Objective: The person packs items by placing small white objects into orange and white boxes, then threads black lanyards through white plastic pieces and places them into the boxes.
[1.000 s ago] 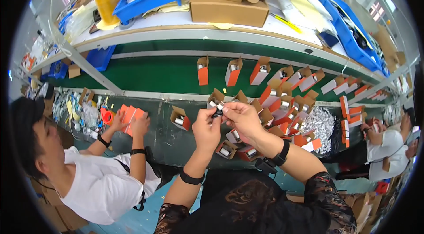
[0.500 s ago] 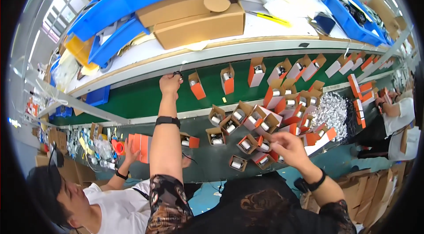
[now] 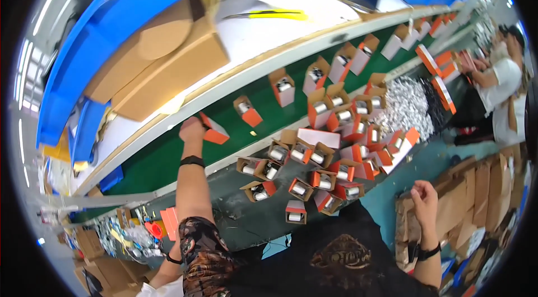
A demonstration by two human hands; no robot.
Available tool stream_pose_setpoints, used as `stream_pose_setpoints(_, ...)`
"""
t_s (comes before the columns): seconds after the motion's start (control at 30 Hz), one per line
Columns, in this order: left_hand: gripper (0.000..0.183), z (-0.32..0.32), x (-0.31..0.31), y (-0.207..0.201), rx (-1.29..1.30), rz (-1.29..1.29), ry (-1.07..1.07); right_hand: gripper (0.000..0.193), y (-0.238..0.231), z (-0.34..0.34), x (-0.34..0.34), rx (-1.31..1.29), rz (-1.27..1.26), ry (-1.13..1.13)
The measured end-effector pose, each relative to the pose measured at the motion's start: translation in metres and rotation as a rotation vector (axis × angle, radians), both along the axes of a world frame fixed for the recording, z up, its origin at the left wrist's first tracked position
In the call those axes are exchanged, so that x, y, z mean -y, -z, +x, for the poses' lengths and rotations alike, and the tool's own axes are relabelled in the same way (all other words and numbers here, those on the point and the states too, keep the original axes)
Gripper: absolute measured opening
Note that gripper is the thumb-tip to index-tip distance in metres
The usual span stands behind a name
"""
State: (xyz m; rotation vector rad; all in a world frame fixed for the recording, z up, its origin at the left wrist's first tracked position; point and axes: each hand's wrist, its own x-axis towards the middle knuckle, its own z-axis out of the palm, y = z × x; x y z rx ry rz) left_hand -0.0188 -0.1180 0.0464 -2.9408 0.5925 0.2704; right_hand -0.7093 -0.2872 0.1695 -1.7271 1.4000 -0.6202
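Observation:
My left hand reaches far out over the green belt, its fingers curled and mostly hidden. Right against it, a tilted orange-and-white carton stands on the belt; whatever the fingers may hold cannot be made out. Another open carton with a white cylindrical piece inside is just to the right. My right hand is raised at the right, loosely curled with thumb and fingers apart and nothing in it. On the dark near surface several open cartons hold similar white cylinders.
A pile of small silvery parts lies beside black ones. The shelf above carries a brown cardboard box, a yellow cutter and blue bins. Flattened cardboard stands at right. Co-workers are at left and far right.
The view has turned and shifted. My left hand, earlier pinching a small black item beside the carton, is now against the carton, which leans. My right hand has moved right, away from the grouped cartons.

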Motion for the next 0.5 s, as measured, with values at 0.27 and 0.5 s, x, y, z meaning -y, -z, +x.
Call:
stream_pose_setpoints(0.27, 0.037, 0.055, -0.017, 0.086, 0.159, -0.016, 0.308, 0.021, -0.019, 0.010, 0.008, -0.386, -0.165, -0.257)
stream_pose_setpoints(0.5, 0.019, 0.082, -0.019, 0.109, -0.729, -0.919, -0.331, 0.019, -0.002, -0.042, 0.037, -0.477, -0.249, -0.330)
